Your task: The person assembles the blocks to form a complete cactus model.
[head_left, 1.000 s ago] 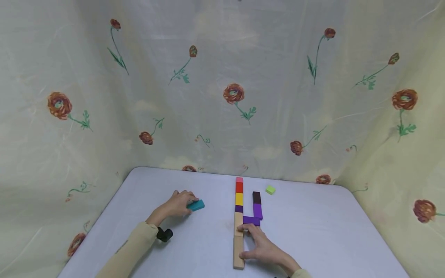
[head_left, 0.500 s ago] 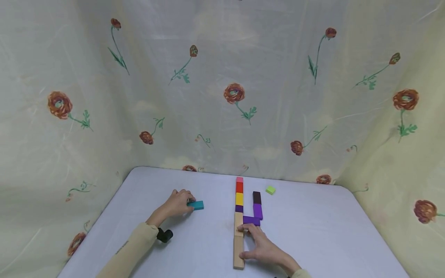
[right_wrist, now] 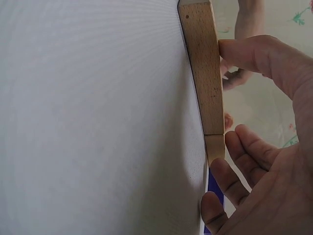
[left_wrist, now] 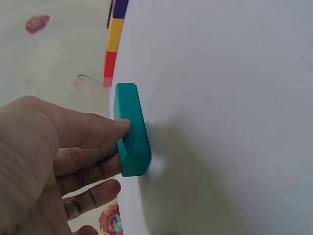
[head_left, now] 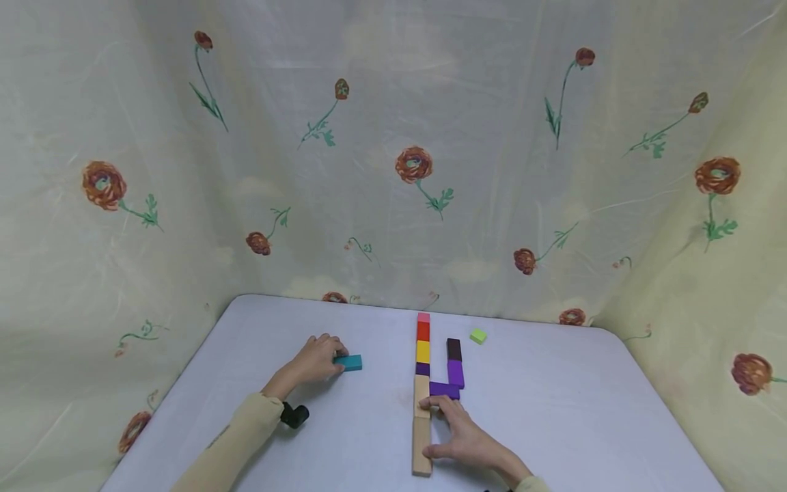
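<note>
My left hand (head_left: 315,360) pinches a teal block (head_left: 350,363) between thumb and fingers, left of a straight row of blocks. In the left wrist view the thumb lies on the teal block (left_wrist: 132,132), its other fingers behind it. My right hand (head_left: 464,434) touches the two plain wooden blocks at the row's near end, thumb at the nearer one (head_left: 421,447), a fingertip on the farther one (head_left: 421,395). The right wrist view shows the thumb against the side of the wooden block (right_wrist: 205,73) and the other fingers spread along the row.
Beyond the wooden blocks the row continues with dark purple, yellow (head_left: 423,352), red (head_left: 423,332) and pink blocks. To its right lie a purple block (head_left: 445,390) touching the row, a violet one (head_left: 456,374), a dark brown one (head_left: 453,350) and a small green one (head_left: 478,335).
The teal block has turned slightly in my left hand, its far end now pointing straighter to the right. My right hand and the row have stayed put.
</note>
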Demonstrator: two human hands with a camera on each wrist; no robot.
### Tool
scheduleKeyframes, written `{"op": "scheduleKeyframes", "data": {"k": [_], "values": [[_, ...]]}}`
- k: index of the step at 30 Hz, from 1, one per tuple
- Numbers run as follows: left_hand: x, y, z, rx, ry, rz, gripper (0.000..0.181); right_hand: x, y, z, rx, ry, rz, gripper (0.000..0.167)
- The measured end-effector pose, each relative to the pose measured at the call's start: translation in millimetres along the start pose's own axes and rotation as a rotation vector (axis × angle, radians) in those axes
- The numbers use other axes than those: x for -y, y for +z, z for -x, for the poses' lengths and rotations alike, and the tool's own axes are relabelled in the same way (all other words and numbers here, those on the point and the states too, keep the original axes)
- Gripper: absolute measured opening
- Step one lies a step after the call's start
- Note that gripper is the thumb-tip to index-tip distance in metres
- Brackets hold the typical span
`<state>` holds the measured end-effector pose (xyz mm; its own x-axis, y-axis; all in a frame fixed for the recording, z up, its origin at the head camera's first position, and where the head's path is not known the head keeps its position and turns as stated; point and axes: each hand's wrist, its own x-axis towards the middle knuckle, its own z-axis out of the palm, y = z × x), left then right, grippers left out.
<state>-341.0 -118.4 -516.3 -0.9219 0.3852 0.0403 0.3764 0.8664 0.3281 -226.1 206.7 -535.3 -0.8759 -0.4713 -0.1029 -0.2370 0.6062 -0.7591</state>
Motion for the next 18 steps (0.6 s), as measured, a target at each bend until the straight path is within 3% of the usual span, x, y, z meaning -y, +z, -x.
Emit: {"op": "scheduleKeyframes", "data": {"k": [18], "values": [[-26.2,8.7,-23.6,0.031,0.061,0.021,0.023,-0.1,1.0,-0.1,0.006,0.030,-0.033,0.069]]}}
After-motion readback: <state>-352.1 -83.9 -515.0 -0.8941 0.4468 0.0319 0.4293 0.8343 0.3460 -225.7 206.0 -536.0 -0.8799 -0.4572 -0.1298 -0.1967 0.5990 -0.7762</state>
